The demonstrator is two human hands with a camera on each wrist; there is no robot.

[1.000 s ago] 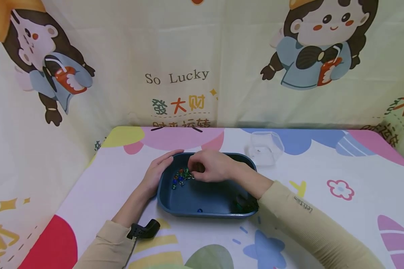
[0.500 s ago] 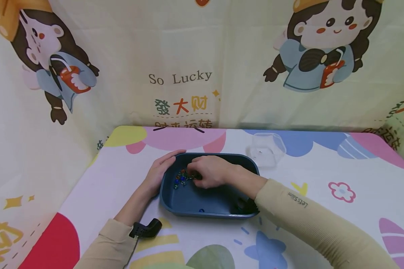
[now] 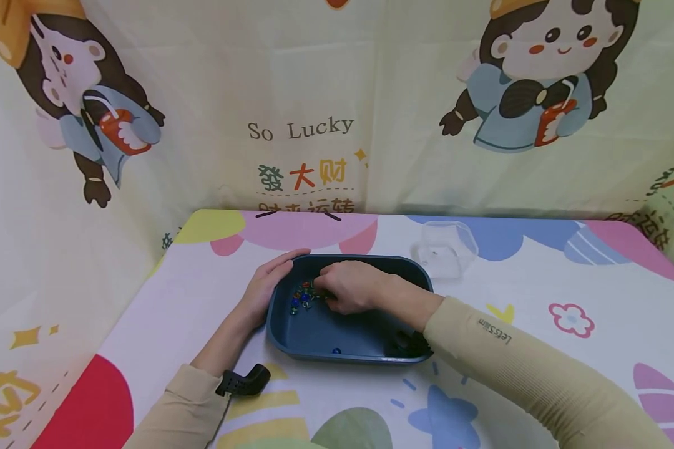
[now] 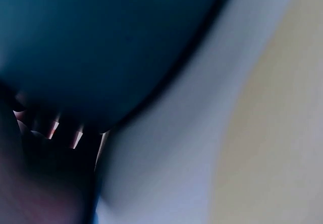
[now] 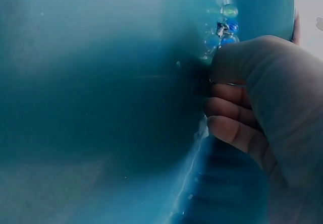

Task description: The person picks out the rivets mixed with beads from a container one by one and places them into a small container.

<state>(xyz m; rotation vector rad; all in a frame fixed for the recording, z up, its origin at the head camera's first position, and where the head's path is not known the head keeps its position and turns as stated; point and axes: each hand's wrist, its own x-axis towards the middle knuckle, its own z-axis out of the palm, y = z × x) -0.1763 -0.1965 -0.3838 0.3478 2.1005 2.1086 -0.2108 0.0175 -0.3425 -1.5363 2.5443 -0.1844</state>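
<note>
A dark blue rectangular basin (image 3: 342,333) stands on the table. My left hand (image 3: 260,290) rests along its outer left side, fingers stretched toward the far corner. Inside, my right hand (image 3: 351,288) bends down with curled fingers at a small heap of glass marbles (image 3: 300,298) in blue, green and orange. In the right wrist view, the index finger and thumb sit right beside several marbles (image 5: 229,26), with a shiny silvery bit among them. The fingertips are hidden, so I cannot tell whether they pinch one. A lone blue marble (image 3: 337,351) lies near the basin's front wall.
A clear plastic box (image 3: 446,249) stands behind the basin to the right, with a tiny dark speck inside. A black wrist mount (image 3: 244,380) sits on the left sleeve. A patterned cloth (image 3: 309,81) hangs behind the table's far edge.
My right hand has lowered slightly, and its thumb and fingers have moved down to the marbles. My left hand keeps its place on the basin. The head view has shifted a little.
</note>
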